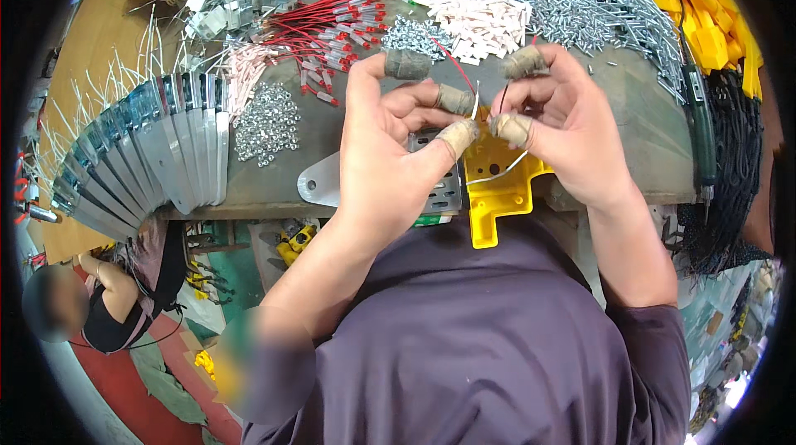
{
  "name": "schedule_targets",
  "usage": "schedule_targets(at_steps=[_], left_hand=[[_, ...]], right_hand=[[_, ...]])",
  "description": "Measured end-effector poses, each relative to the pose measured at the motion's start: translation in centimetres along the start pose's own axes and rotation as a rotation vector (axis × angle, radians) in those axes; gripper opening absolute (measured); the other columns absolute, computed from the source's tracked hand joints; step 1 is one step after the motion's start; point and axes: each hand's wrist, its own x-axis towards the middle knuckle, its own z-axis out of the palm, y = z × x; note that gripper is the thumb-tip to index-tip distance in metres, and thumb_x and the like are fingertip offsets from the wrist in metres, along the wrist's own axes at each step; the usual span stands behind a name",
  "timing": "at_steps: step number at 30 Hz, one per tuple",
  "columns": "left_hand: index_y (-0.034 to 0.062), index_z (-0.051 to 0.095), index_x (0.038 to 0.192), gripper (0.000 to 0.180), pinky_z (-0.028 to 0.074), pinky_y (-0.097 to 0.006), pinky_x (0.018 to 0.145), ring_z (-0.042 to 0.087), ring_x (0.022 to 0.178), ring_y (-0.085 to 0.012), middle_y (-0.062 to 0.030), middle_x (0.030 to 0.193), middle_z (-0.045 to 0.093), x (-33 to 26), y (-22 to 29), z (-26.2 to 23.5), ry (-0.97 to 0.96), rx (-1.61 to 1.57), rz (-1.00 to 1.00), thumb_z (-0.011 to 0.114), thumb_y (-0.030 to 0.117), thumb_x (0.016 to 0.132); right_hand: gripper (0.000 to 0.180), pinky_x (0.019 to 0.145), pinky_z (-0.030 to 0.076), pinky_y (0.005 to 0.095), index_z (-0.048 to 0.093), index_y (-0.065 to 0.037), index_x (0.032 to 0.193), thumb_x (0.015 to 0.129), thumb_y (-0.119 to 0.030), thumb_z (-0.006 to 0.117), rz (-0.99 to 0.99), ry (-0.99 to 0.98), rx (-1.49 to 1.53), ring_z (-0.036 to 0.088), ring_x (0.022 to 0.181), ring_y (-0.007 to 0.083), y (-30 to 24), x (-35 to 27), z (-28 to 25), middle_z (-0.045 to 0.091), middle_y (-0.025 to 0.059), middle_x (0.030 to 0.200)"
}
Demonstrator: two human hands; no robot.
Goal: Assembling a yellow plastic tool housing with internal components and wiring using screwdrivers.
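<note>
A: Item one, hands?

B: I log the left hand (390,147) and right hand (551,126) raised together above the yellow bracket (497,184), fingertips taped. Both are curled nearly closed: the left pinches the white wire (497,173) at its upper end, the right pinches a thin dark wire (502,99) just beside it. I cannot tell whether the red wire (454,64) behind is gripped at all.

A: Item two, the bracket?

B: It lies on the desk (630,105) edge, directly under both hands, its lower tab overhanging. A grey plate (444,188) touches its left side. The white wire loops down across it.

A: Risks?

B: As I judge it, a tug on the wire could drag the overhanging bracket off the edge. The taped fingertips may dull the grip, so a thin wire could slip out.

A: Surroundings?

B: Behind the bracket: screws (580,10), white sleeves (481,26). Far left of it: nuts (267,123), fanned metal strips (157,155).
</note>
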Motion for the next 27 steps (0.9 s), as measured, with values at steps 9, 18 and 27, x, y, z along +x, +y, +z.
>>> schedule_targets(at_steps=[9,18,27], left_hand=[[0.0027,0.031,0.126,0.059,0.051,-0.028,0.080,0.062,0.089,-0.0135,-0.0109,0.098,0.063,0.3,0.4,-0.5,-0.041,-0.170,-0.155,0.066,-0.010,0.080],[0.0013,0.035,0.122,0.051,0.049,-0.027,0.083,0.063,0.086,-0.0120,-0.0088,0.092,0.066,-0.1,-0.2,0.5,0.047,-0.052,0.031,0.064,-0.007,0.082],[0.0003,0.039,0.123,0.045,0.046,-0.035,0.093,0.062,0.099,-0.0226,-0.0140,0.108,0.060,1.6,0.6,-0.5,0.085,-0.034,0.296,0.063,-0.004,0.086]], right_hand=[[0.027,0.074,0.050,0.0227,0.056,0.001,0.108,0.082,0.002,0.064,0.072,0.009,-0.099,0.058,0.085,0.0078,-0.5,-0.5,0.9,0.062,0.0047,0.091],[0.011,0.064,0.048,0.0218,0.062,0.001,0.092,0.083,-0.003,0.066,0.066,0.021,-0.344,0.057,0.069,0.0042,-0.4,-0.8,1.0,0.063,0.0012,0.078],[0.015,0.066,0.045,0.0217,0.060,0.001,0.097,0.085,-0.007,0.064,0.024,0.101,-0.177,0.055,0.075,0.0046,0.1,-0.5,-0.2,0.060,-0.0003,0.081]])
